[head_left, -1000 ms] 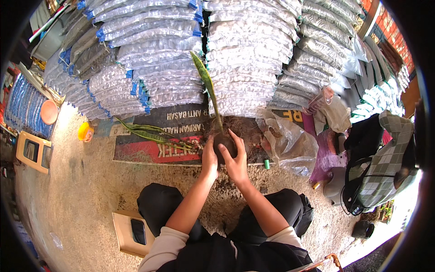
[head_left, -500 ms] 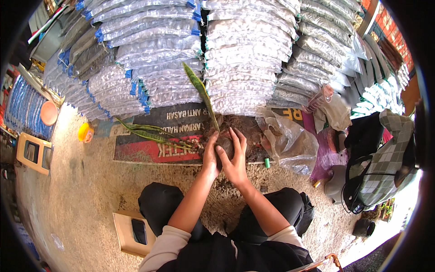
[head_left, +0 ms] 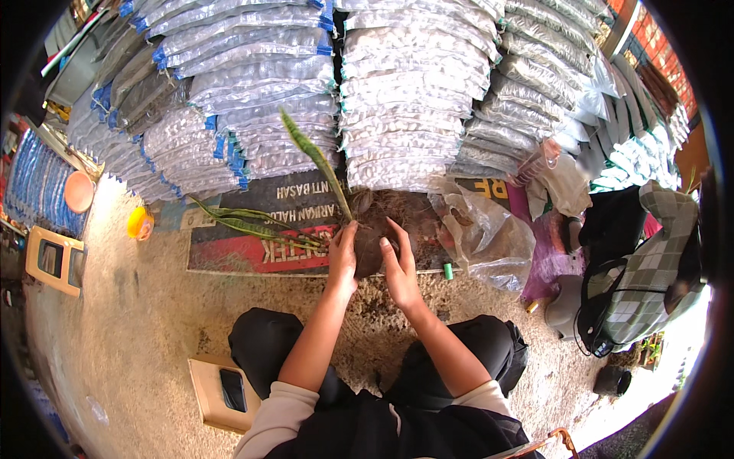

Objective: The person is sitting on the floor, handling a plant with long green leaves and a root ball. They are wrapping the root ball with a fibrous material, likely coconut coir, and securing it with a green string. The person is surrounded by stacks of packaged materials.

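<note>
A snake plant (head_left: 313, 154) with one long upright leaf leans to the left over the dark board. Its dark, soil-covered root ball (head_left: 369, 254) sits between my two hands, with stringy roots showing beyond it. My left hand (head_left: 344, 256) is closed along the root ball's left side, near the base of the leaf. Against the right side curves my right hand (head_left: 401, 268), its thumb and forefinger spread around the soil. Several more snake plant leaves (head_left: 248, 220) lie on the board (head_left: 222, 252) at the left.
Stacked bags of white stones (head_left: 413, 99) rise behind the board. A crumpled clear plastic bag (head_left: 489, 249) and a small green cylinder (head_left: 448, 271) lie at the right. An orange-yellow tub (head_left: 140, 222) stands left; a phone (head_left: 232, 389) rests on a beige stool (head_left: 205, 390) beside my knee.
My hands have moved apart from each other, baring more of the root ball between them. The upright leaf now tips farther to the left.
</note>
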A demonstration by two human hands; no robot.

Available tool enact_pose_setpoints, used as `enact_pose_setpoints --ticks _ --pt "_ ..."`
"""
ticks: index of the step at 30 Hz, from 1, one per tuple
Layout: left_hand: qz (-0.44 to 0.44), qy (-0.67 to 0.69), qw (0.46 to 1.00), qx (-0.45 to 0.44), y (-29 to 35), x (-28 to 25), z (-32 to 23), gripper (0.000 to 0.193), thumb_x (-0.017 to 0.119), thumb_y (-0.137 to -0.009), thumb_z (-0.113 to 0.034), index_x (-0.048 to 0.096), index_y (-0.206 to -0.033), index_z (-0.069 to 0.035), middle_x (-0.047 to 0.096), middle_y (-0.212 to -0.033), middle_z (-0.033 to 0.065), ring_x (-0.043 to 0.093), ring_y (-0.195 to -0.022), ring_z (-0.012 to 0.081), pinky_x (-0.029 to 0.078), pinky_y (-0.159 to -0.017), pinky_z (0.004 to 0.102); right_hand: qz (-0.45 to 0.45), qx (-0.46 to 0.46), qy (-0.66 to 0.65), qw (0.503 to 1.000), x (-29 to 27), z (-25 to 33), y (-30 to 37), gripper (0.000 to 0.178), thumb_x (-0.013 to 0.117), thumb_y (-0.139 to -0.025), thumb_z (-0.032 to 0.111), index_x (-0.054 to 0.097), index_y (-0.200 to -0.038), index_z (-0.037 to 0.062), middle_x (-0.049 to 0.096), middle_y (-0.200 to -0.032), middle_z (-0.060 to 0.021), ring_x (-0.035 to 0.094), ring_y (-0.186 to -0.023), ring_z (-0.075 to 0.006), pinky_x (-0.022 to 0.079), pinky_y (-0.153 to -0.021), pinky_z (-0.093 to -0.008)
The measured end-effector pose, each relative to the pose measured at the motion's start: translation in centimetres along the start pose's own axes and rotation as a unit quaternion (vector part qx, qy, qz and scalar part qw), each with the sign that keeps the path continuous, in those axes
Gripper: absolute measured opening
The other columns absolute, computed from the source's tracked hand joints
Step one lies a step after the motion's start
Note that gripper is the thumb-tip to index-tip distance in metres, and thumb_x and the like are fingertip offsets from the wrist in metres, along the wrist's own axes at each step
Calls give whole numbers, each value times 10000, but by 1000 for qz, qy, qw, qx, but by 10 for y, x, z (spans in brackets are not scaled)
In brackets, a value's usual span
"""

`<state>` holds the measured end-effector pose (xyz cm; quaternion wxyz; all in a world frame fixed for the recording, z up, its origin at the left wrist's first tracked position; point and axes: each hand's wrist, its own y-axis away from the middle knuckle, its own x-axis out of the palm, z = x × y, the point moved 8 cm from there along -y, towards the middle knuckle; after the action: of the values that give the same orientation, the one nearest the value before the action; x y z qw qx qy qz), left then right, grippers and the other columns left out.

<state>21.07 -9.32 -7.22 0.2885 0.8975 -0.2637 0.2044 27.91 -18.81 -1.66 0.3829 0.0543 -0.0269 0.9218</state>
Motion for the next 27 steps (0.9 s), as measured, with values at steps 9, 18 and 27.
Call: enact_pose_setpoints --ticks 9,18,27 --pt "39 17 999 -5 14 22 -14 396 464 -905 -386 512 -1133 -66 557 -1041 36 537 -944 140 435 -819 309 -18 -33 21 999 2 -3 -4 520 626 -817 102 370 -1259 4 533 -1090 -146 534 -970 -192 439 -847 -300" --pt "101 47 992 65 7 26 -7 378 422 -920 -337 553 -1088 -25 511 -1180 58 450 -1113 162 317 -963 313 6 -142 259 955 19 4 13 580 475 -894 266 228 -1334 -20 218 -1378 -236 217 -1286 -367 169 -1040 -453" --pt "-2 102 995 14 -5 7 -11 179 566 -840 -290 571 -877 -114 584 -770 -3 582 -700 136 484 -661 304 85 -138 250 955 21 6 9 582 392 -912 372 227 -1383 73 178 -1447 -133 106 -1345 -331 20 -1056 -513"
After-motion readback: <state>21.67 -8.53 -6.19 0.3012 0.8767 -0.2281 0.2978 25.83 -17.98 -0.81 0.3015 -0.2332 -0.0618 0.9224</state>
